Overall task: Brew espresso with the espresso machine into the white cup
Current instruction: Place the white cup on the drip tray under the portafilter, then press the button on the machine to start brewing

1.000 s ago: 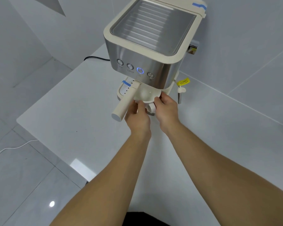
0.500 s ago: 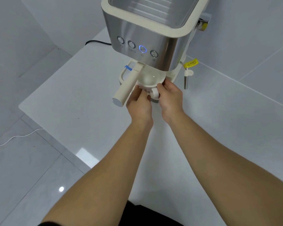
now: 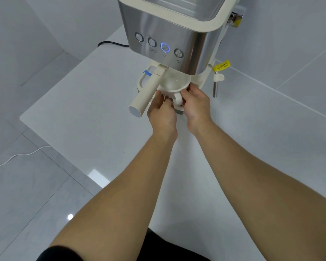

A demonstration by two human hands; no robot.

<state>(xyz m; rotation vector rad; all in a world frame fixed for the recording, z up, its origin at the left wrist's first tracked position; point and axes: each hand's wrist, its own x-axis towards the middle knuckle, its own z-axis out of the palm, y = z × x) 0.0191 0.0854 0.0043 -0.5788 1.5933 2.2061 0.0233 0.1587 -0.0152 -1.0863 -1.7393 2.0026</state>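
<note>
The cream and steel espresso machine (image 3: 169,32) stands at the back of a white table (image 3: 94,113), its power button lit blue (image 3: 165,47). The white cup (image 3: 174,83) sits under the brew head on the drip tray, empty inside, its handle (image 3: 178,99) turned toward me. My left hand (image 3: 163,112) holds the cup's left side and my right hand (image 3: 196,102) holds its right side. The cream portafilter handle (image 3: 147,95) sticks out to the left, just beside my left hand.
A steam wand (image 3: 215,87) with a yellow tag (image 3: 221,65) hangs at the machine's right. A black power cord (image 3: 111,44) runs behind the machine. The table's left edge drops to a tiled floor with a white cable (image 3: 17,157).
The view has closed in on the machine. Both hands stay on the cup under the brew head, and the cup's handle now shows between them.
</note>
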